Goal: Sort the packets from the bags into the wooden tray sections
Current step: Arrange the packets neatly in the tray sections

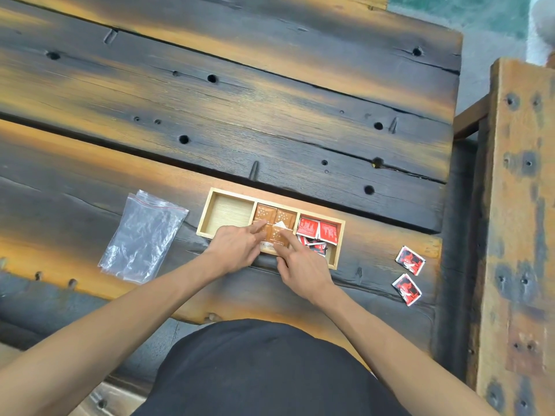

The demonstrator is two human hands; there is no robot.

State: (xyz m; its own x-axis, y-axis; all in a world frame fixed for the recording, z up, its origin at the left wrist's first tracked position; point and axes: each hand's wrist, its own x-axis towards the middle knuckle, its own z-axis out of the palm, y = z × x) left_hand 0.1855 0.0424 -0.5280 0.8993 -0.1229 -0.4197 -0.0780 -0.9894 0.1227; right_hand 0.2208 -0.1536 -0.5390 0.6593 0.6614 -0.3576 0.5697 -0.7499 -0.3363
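A light wooden tray [228,191] with three sections lies on the dark plank table. Its left section is bare. Several brown packets [283,217] fill the middle section, and red packets [328,231] fill the right one. My left hand [237,246] rests on the tray's near rim, its index finger pressing a brown packet. Beside it, my right hand [300,265] presses a fingertip on another brown packet. Neither hand grips anything. Two red and black packets [410,260] lie loose on the table to the right of the tray.
Empty clear zip bags [144,235] lie to the left of the tray. The table's right edge runs near the loose packets, with a wooden bench [516,205] beyond it. My dark-clothed lap is at the bottom.
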